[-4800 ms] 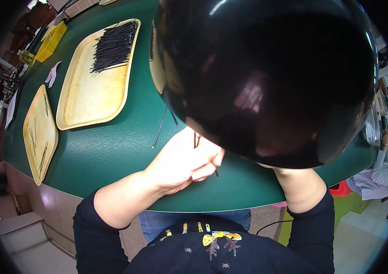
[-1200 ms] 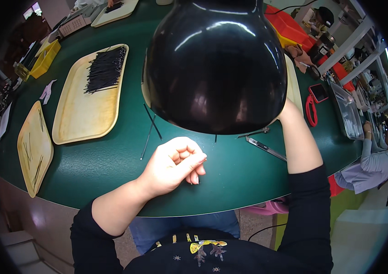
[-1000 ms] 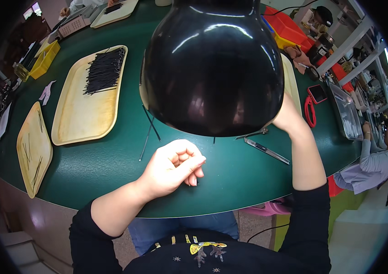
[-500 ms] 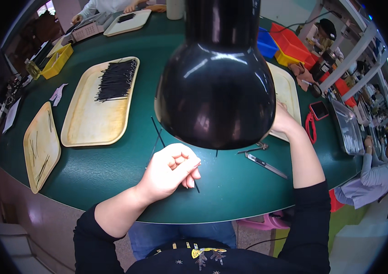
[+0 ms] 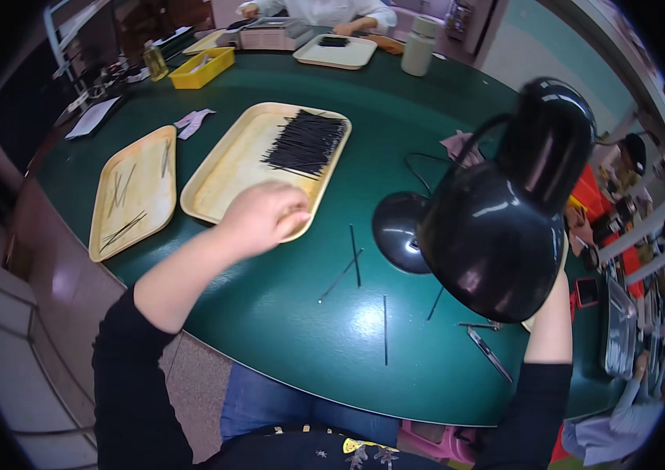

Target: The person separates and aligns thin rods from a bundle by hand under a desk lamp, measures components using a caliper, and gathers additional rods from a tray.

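Observation:
My left hand (image 5: 266,213) hovers over the near right corner of a cream tray (image 5: 219,168), slightly blurred, its fingers curled closed. Whatever those fingers may hold is hidden. Farther up that tray lies a dense pile of thin black rods (image 5: 306,142). My right forearm (image 5: 551,333) reaches behind the black lamp head (image 5: 485,243), which hides my right hand and its fingers. On the green table between my arms rest a single thin black rod (image 5: 385,330), two crossed rods (image 5: 356,258) and another short rod (image 5: 436,303).
A utility knife (image 5: 490,355) lies near my right forearm. The lamp base (image 5: 401,233) stands mid-table. At left is a smaller tray (image 5: 105,211) with several thin rods. Farther back are a yellow bin (image 5: 201,69), a pale bottle (image 5: 419,48) and a person (image 5: 324,12).
The view has swung left. My left hand has moved from the near table to over the cream tray, uncovering the single rod there. My right hand has gone behind the lamp head.

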